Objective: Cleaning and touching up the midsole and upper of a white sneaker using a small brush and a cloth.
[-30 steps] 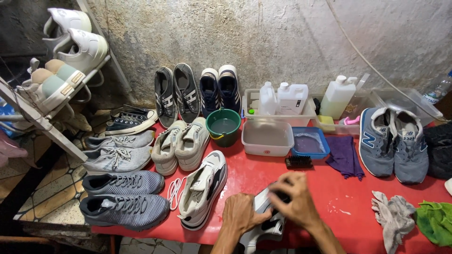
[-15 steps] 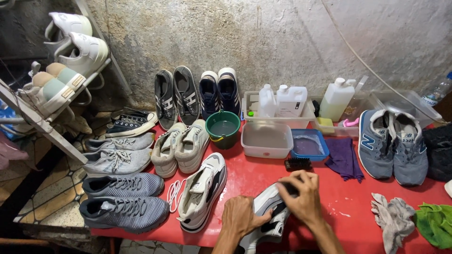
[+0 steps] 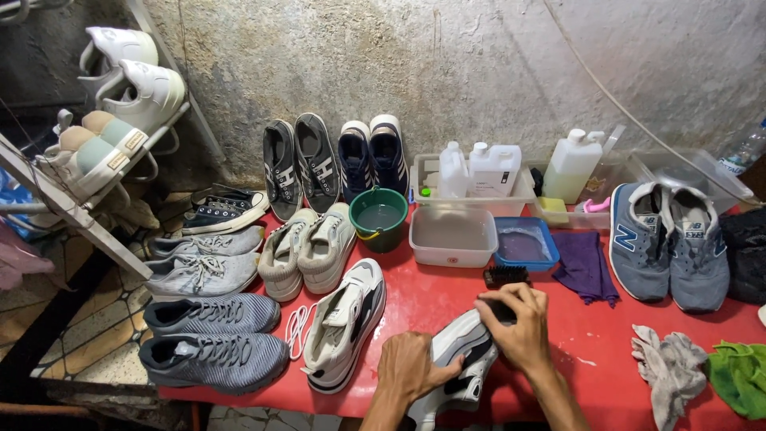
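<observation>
A white and black sneaker lies on its side at the near edge of the red table. My left hand presses down on its heel end and holds it. My right hand is closed over the toe end, its fingers wrapped around something dark that I cannot make out. A small black brush rests on the table just beyond my right hand. The matching white and black sneaker lies to the left, with loose white laces beside it.
Several pairs of shoes line the table's left side and the wall. A green bucket, a clear tub, a blue tray, white bottles, a purple cloth, blue-grey sneakers, grey and green rags. A shoe rack stands at left.
My right hand has shifted up and to the right along the sneaker toward its toe. The sneaker has turned slightly under my hands. My left hand stays on the heel end.
</observation>
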